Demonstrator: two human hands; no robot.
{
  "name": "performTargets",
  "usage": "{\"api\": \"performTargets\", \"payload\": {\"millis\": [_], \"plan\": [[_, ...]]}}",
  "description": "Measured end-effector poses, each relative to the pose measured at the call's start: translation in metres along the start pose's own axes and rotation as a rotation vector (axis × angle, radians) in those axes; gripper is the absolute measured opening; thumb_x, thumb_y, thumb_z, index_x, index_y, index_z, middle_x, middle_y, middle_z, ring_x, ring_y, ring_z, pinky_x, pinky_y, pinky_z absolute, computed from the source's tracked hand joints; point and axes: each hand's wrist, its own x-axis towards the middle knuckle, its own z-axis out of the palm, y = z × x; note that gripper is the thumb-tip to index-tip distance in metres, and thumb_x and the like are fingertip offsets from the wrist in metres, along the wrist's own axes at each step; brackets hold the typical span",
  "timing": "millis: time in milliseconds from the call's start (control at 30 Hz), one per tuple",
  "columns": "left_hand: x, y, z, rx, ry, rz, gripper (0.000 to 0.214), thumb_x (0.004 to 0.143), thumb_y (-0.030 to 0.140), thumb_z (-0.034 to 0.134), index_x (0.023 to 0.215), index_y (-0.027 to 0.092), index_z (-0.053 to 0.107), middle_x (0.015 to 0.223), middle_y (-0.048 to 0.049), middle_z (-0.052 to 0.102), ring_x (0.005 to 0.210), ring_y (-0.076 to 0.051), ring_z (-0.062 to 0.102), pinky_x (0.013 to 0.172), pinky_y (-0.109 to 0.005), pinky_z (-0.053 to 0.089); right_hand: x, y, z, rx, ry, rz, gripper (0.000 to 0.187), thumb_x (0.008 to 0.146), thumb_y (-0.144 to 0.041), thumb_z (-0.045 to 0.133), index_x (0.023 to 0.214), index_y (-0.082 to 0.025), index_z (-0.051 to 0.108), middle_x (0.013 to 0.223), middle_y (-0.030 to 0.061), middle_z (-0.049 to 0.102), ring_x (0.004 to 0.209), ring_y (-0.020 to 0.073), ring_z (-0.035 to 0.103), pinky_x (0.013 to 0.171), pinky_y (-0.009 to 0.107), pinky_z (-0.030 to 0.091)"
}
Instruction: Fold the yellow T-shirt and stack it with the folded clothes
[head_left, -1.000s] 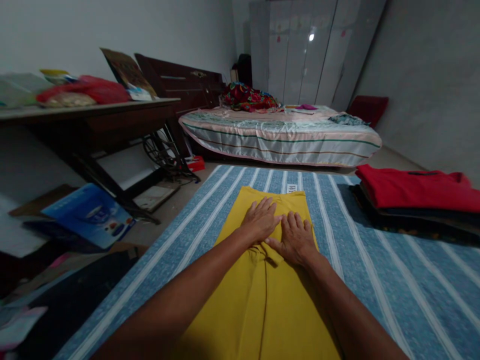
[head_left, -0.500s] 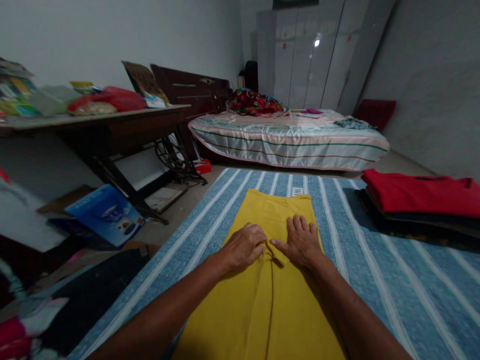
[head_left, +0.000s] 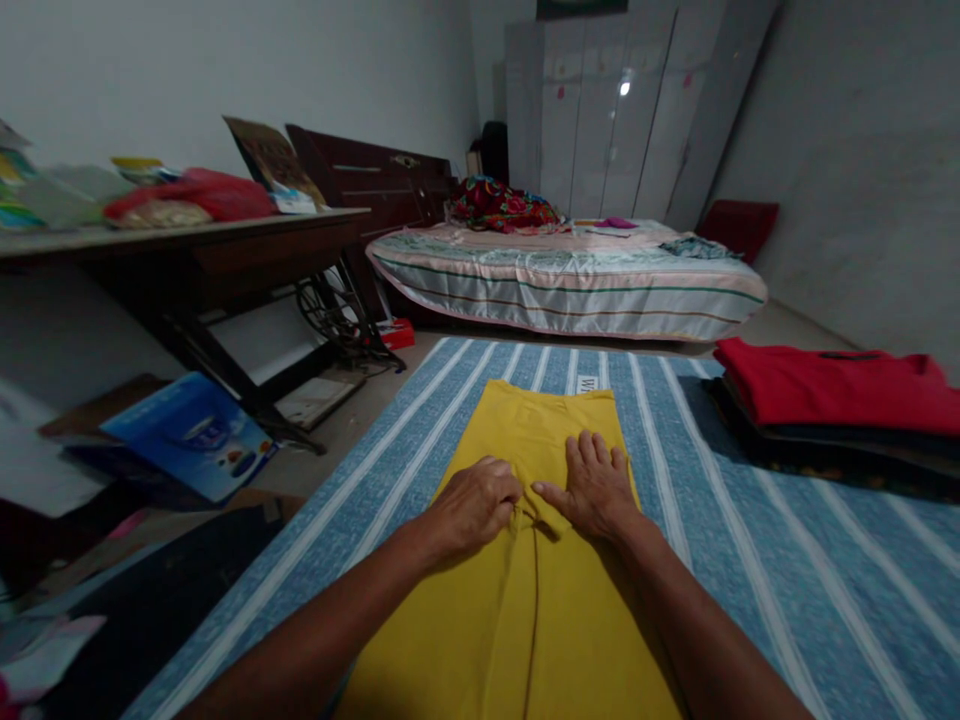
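Note:
A yellow garment [head_left: 592,620] lies lengthwise on the blue-and-white striped cloth [head_left: 720,540], its far edge spread flat. Down its middle runs a long fold line, with a small bunched flap between my hands. My left hand [head_left: 480,500] is closed, its curled fingers pinching the yellow fabric just left of that flap. Flat on the garment to the right rests my right hand [head_left: 598,485], fingers stretched forward and thumb pointing toward the flap. What lies under my palms is hidden.
A stack of folded clothes with a red one [head_left: 832,390] on top sits at the right. Beyond stands a bed [head_left: 570,290]. To the left are a sewing-machine table [head_left: 285,225], a blue box [head_left: 199,435] and dark cloth [head_left: 172,590].
My left hand has shifted slightly left, drawing the pinched fabric with it. My right hand stays flat on the garment. The whole view has turned a little.

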Motion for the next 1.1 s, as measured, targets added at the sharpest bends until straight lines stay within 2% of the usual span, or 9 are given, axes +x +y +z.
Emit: {"api": "performTargets", "payload": {"millis": [233,433,667,900,1000,1100], "plan": [[-0.01,-0.004,0.011,0.034,0.121,0.021,0.013,0.081,0.009,0.045,0.074,0.02,0.05,0.078,-0.0022,0.053,0.076,-0.016,0.048,0.068,-0.028,0.037,-0.001,-0.002,-0.002,-0.002,0.022,0.001,0.096,0.082,-0.076,0.03,0.142,-0.001,0.031,0.148,0.0248,0.025,0.137,0.0388,0.016,0.105,0.054,0.012],[-0.016,-0.004,0.023,0.069,0.23,0.059,0.015,0.084,0.009,0.043,0.075,0.019,0.051,0.077,-0.0027,0.053,0.075,-0.017,0.047,0.066,-0.028,0.037,-0.001,-0.001,-0.004,0.017,0.022,-0.007,0.099,0.081,-0.078,0.025,0.143,-0.001,0.03,0.148,0.025,0.025,0.137,0.0393,0.015,0.106,0.055,0.01],[-0.012,-0.003,0.023,0.115,0.238,0.016,0.007,0.083,0.015,0.052,0.078,0.019,0.052,0.076,-0.0014,0.053,0.076,-0.017,0.049,0.065,-0.028,0.037,0.0,0.001,-0.001,0.031,0.007,-0.007,0.103,0.079,-0.081,0.024,0.143,-0.001,0.028,0.149,0.025,0.022,0.137,0.0397,0.013,0.106,0.056,0.008],[-0.013,-0.005,0.037,0.323,0.321,0.146,0.016,0.088,0.014,0.044,0.075,0.019,0.051,0.073,-0.0023,0.051,0.071,-0.017,0.044,0.063,-0.03,0.035,0.0,0.0,-0.004,0.032,-0.017,-0.012,0.11,0.073,-0.086,0.027,0.143,-0.001,0.028,0.149,0.0247,0.021,0.137,0.0392,0.013,0.106,0.055,0.01],[-0.015,-0.008,0.041,0.326,0.358,0.173,0.018,0.089,0.014,0.042,0.074,0.019,0.05,0.073,-0.0024,0.05,0.07,-0.017,0.044,0.062,-0.031,0.034,0.0,-0.001,-0.006,0.023,-0.023,-0.003,0.109,0.075,-0.084,0.026,0.144,-0.001,0.027,0.149,0.0244,0.021,0.138,0.0388,0.012,0.107,0.055,0.009],[-0.016,-0.007,0.038,0.31,0.344,0.195,0.017,0.09,0.014,0.043,0.075,0.018,0.051,0.074,-0.0024,0.05,0.071,-0.017,0.044,0.062,-0.031,0.035,0.0,-0.001,-0.007,0.022,-0.033,0.003,0.106,0.076,-0.083,0.024,0.144,-0.001,0.027,0.15,0.0238,0.021,0.138,0.0386,0.011,0.107,0.055,0.008]]}}
